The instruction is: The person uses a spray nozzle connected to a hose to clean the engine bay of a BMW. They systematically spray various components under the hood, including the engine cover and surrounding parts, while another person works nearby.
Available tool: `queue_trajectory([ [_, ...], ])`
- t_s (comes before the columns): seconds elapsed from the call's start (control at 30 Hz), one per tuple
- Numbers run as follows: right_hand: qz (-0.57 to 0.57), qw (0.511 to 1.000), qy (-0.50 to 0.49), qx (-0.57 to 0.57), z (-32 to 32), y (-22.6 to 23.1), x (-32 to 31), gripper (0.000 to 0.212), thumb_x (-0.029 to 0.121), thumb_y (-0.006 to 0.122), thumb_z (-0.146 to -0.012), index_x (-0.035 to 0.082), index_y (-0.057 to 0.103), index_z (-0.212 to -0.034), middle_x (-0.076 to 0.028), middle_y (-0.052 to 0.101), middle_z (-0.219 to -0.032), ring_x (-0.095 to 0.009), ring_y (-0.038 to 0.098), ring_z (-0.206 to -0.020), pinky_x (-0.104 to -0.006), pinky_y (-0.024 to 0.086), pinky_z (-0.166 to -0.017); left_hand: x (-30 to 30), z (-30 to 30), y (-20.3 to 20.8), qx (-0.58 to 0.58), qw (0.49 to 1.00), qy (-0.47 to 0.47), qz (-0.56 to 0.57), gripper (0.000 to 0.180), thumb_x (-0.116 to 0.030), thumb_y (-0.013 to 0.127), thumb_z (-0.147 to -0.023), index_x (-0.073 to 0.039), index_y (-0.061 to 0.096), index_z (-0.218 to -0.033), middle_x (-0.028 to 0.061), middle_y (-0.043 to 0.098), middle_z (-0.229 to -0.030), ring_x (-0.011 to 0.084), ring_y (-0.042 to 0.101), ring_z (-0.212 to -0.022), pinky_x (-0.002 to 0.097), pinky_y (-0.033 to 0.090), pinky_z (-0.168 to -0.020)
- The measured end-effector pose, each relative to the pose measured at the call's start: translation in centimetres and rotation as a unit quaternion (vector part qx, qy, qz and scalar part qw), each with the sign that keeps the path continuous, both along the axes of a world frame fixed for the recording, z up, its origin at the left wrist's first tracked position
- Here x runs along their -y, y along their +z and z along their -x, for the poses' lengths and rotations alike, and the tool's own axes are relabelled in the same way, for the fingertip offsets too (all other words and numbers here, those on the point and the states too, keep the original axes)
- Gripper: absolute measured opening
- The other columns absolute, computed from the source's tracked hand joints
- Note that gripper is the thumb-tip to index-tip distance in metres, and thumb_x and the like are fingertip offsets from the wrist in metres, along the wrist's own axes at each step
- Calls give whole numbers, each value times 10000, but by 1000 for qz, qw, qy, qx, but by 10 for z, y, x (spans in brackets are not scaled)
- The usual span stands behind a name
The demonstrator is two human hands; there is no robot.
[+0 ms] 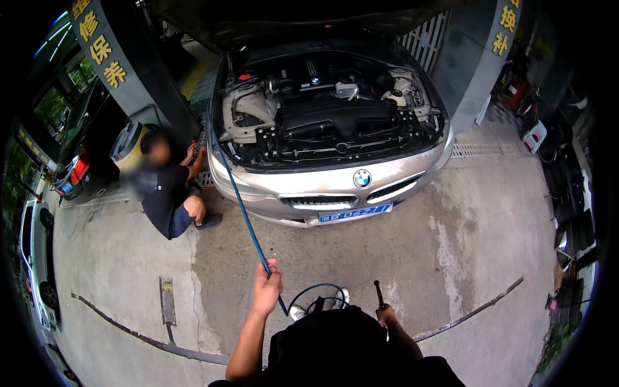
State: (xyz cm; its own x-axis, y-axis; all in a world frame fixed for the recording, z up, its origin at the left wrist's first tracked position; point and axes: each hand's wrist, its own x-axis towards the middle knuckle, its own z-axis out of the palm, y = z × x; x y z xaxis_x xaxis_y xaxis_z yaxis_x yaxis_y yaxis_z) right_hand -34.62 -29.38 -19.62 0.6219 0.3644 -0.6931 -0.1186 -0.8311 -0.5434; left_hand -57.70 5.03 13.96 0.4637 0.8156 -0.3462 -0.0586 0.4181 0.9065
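Note:
My left hand is closed around a long blue hose. The hose runs taut from the left side of the car's front down to my fist, then drops into a loop by my shoes. At my lower right, my right hand grips a slim dark wand-like tool, its tip pointing forward. My body hides where the hose's loop ends, so I cannot tell if it joins the tool. Ahead stands a beige car with its hood raised over the engine bay.
A person in dark clothes squats by the car's front left corner, a yellow drum behind them. Grey pillars flank the car. A floor groove crosses the concrete near me. Dark clutter lines the right side; parked cars stand left.

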Motion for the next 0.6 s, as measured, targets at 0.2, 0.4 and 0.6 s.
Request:
queue_trajectory([
  [0.2,52,999,7,9,-19,-13,-11,357,229,594,-765,50,607,-1074,-200,696,-964,-360,678,-911,-431,531,-793,6,6,3,-8,999,43,18,377,31,457,-878,-129,441,-1219,-25,448,-823,38,346,-534,205,280,-450],
  [0.4,5,995,20,94,-14,-32,-8,187,154,576,-803,45,553,-952,-91,601,-600,-217,607,-463,-357,489,-439,2,9,1,-21,999,37,12,387,42,458,-865,-129,447,-1213,-30,441,-816,37,349,-542,197,276,-443],
  [0.6,18,999,-30,-13,4,-14,-4,202,159,572,-810,41,552,-972,-88,598,-595,-206,595,-434,-345,480,-411,2,2,5,-22,999,38,11,377,37,467,-866,-131,456,-1204,-32,441,-806,36,352,-547,193,274,-442],
])
